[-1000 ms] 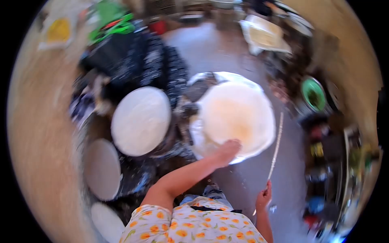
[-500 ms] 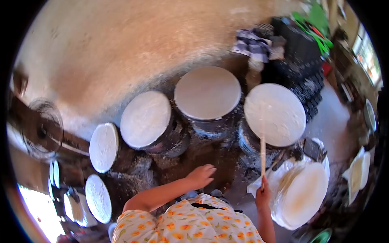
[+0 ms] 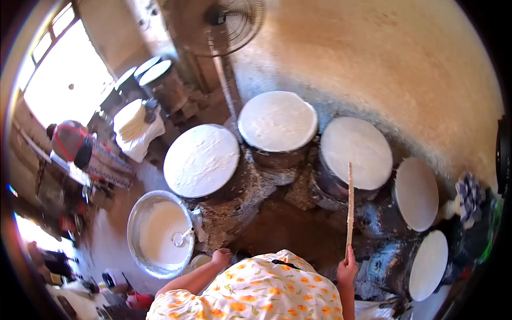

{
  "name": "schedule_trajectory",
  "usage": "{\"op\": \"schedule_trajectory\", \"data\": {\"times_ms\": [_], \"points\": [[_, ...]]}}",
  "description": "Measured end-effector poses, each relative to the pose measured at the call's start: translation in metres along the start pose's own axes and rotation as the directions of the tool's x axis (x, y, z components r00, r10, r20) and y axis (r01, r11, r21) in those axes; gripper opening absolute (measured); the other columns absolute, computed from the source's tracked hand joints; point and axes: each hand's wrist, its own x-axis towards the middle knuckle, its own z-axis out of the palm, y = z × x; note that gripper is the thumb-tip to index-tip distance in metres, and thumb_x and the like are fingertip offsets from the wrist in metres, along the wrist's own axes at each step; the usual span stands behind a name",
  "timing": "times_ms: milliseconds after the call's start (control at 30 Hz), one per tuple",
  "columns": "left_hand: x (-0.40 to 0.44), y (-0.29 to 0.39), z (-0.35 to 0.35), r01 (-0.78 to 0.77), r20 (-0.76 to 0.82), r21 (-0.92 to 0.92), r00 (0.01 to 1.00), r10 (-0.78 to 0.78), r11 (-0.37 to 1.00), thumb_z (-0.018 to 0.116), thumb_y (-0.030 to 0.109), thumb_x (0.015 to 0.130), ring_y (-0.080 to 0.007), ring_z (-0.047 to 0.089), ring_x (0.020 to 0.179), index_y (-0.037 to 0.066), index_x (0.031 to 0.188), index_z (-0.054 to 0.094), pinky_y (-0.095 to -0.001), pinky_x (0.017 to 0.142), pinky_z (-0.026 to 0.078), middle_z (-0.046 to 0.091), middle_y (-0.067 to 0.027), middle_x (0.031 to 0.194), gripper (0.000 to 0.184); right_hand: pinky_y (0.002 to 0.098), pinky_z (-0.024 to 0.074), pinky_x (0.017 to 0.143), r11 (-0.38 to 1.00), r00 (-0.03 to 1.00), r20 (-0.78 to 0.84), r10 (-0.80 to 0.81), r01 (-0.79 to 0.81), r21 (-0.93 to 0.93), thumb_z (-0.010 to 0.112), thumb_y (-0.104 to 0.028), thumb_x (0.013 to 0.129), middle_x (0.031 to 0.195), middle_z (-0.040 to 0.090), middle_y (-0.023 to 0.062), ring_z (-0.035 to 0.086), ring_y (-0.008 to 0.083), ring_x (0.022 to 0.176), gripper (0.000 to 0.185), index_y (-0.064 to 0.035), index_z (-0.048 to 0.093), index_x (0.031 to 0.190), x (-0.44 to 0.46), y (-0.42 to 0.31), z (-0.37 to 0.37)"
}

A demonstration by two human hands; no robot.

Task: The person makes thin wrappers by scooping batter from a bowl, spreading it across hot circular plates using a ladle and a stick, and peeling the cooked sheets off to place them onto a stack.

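Note:
In my right hand (image 3: 348, 269) is a long, thin wooden stick (image 3: 350, 213), held upright by its lower end. Its upper part overlaps the near edge of a round, white-coated drum top (image 3: 358, 152). My left hand (image 3: 222, 257) hangs low in front of my body, its fingers loosely curled and nothing visible in it. To its left stands a wide metal basin (image 3: 133, 234) of white batter (image 3: 160, 229), with a ladle (image 3: 181, 238) lying in it.
Two more white-topped drums stand ahead, one at left (image 3: 201, 160) and one in the middle (image 3: 277, 121); others (image 3: 417, 194) curve round on the right. A standing fan (image 3: 216, 21) is by the wall. Another person (image 3: 80, 144) bends at the far left near a stack of pale sheets (image 3: 130, 118).
My view has swung left, bringing the batter basin, the fan and another person into clearer sight. The stick stays in my right hand. My left hand has dropped closer to my body.

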Motion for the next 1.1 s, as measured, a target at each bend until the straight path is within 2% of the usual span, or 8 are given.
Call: {"op": "schedule_trajectory", "data": {"times_ms": [67, 100, 167, 467, 733, 933, 1000, 1100], "points": [[-0.004, -0.023, -0.024, 0.449, 0.096, -0.489, 0.88, -0.466, 0.748, 0.051, 0.011, 0.089, -0.0288, 0.065, 0.083, -0.005, 0.094, 0.059, -0.0389, 0.072, 0.056, 0.065, -0.0176, 0.09, 0.018, 0.0356, 0.0495, 0.086, 0.991, 0.992, 0.077, -0.099, 0.105, -0.08, 0.045, 0.01, 0.071, 0.119, 0.059, 0.0211, 0.06, 0.0331, 0.107, 0.057, 0.0, 0.052, 0.126, 0.019, -0.025, 0.03], [0.005, -0.055, -0.032, 0.455, 0.098, -0.517, 0.873, -0.477, 0.726, 0.051, 0.011, 0.089, -0.0288, 0.065, 0.083, -0.005, 0.094, 0.059, -0.0389, 0.072, 0.056, 0.065, -0.0176, 0.09, 0.018, 0.0342, 0.051, 0.083, 0.994, 0.989, 0.114, -0.095, 0.101, -0.05, 0.046, 0.01, 0.071, 0.118, 0.06, 0.0195, 0.062, 0.0331, 0.102, 0.057, -0.0023, 0.054, 0.125, 0.026, -0.04, 0.043], [0.026, -0.124, -0.034, 0.388, 0.228, -0.915, 0.728, -0.647, 0.114, 0.049, 0.016, 0.093, -0.0332, 0.064, 0.084, -0.007, 0.103, 0.051, -0.0429, 0.07, 0.057, 0.063, -0.0223, 0.092, 0.025, 0.034, 0.0507, 0.081, 0.985, 0.97, 0.189, -0.154, 0.165, -0.043, 0.047, 0.009, 0.072, 0.118, 0.06, 0.0196, 0.062, 0.0327, 0.101, 0.056, -0.0034, 0.053, 0.127, 0.04, -0.06, 0.066], [0.092, -0.051, -0.093, -0.028, 0.256, -0.802, 0.887, -0.385, -0.597, 0.048, 0.048, 0.092, -0.0437, 0.046, 0.119, -0.006, 0.129, 0.031, -0.0576, 0.099, 0.04, 0.045, -0.0278, 0.127, 0.067, 0.0369, 0.0509, 0.079, 0.875, 0.773, 0.458, -0.439, 0.484, 0.023, 0.048, 0.008, 0.074, 0.11, 0.062, 0.0207, 0.063, 0.035, 0.095, 0.053, -0.0063, 0.056, 0.124, 0.084, -0.148, 0.127], [0.097, -0.084, -0.141, -0.517, 0.049, -0.575, 0.752, -0.658, -0.634, 0.047, 0.02, 0.093, -0.0272, 0.055, 0.066, -0.002, 0.105, 0.04, -0.0384, 0.056, 0.054, 0.052, -0.0133, 0.082, 0.026, 0.0368, 0.0509, 0.076, 0.734, 0.608, 0.508, -0.61, 0.675, 0.073, 0.049, 0.007, 0.077, 0.105, 0.063, 0.0225, 0.062, 0.0382, 0.096, 0.045, -0.0063, 0.06, 0.119, 0.107, -0.162, 0.179], [0.022, -0.096, -0.146, -0.405, -0.016, -0.767, 0.788, -0.615, -0.499, 0.043, 0.004, 0.079, -0.0193, 0.043, 0.037, 0.005, 0.065, 0.042, -0.0301, 0.033, 0.036, 0.038, -0.0061, 0.048, 0.014, 0.0441, 0.0501, 0.071, 0.74, 0.591, 0.654, -0.472, 0.669, -0.07, 0.056, -0.012, 0.081, 0.093, 0.064, 0.0234, 0.062, 0.0392, 0.087, 0.043, -0.0149, 0.057, 0.124, 0.088, -0.214, 0.186], [0.077, -0.195, -0.077, -0.264, 0.155, -0.696, 0.853, -0.499, -0.668, 0.043, 0.004, 0.076, -0.0168, 0.039, 0.037, 0.006, 0.064, 0.035, -0.0294, 0.033, 0.037, 0.038, -0.0046, 0.051, 0.015, 0.0432, 0.0504, 0.07, 0.767, 0.601, 0.685, -0.411, 0.634, -0.096, 0.055, -0.012, 0.082, 0.093, 0.065, 0.0225, 0.062, 0.0394, 0.087, 0.042, -0.0156, 0.058, 0.123, 0.081, -0.236, 0.187], [0.025, -0.099, -0.14, -0.27, 0.248, -0.472, 0.872, -0.421, -0.839, 0.038, 0.003, 0.081, -0.0143, 0.039, 0.036, 0.007, 0.065, 0.033, -0.0265, 0.031, 0.035, 0.036, -0.0028, 0.05, 0.017, 0.0433, 0.0496, 0.073, 0.736, 0.564, 0.6, -0.568, 0.674, 0.063, 0.053, -0.009, 0.082, 0.096, 0.065, 0.0215, 0.062, 0.0397, 0.088, 0.04, -0.0146, 0.059, 0.121, 0.077, -0.24, 0.2]]}}
